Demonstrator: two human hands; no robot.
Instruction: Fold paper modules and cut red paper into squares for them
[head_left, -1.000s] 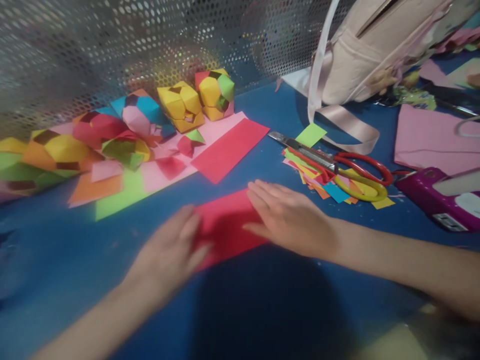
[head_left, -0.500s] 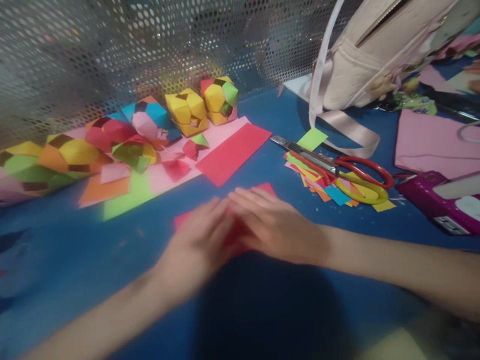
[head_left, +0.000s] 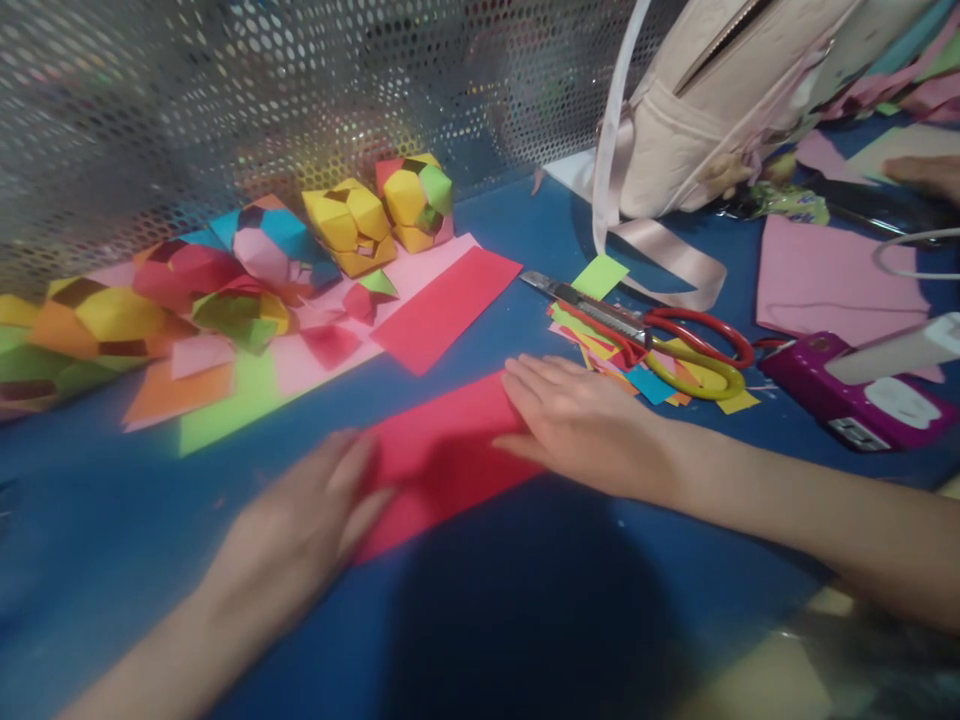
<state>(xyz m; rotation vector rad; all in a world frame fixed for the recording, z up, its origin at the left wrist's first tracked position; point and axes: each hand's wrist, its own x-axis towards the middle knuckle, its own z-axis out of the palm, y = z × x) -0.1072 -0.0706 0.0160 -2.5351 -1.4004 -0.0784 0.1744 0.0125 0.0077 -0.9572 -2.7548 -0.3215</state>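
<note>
A red paper strip (head_left: 439,455) lies flat on the blue table (head_left: 525,620) in front of me. My left hand (head_left: 300,525) rests flat on its left end, fingers stretched out and a little blurred. My right hand (head_left: 581,420) lies flat on its right end, fingers together and extended. A second red strip (head_left: 446,305) lies just beyond, partly on a pink sheet (head_left: 352,335).
Several folded multicoloured paper balls (head_left: 352,225) line a perforated metal wall (head_left: 225,90) at the back left. Red and yellow scissors (head_left: 694,345) and a utility knife (head_left: 577,298) lie on paper scraps to the right. A beige bag (head_left: 712,110), pink paper (head_left: 832,275) and a magenta device (head_left: 855,395) sit farther right.
My hands were together over the middle of the red paper half a second ago; they have slid apart to its two ends, leaving the strip spread flat.
</note>
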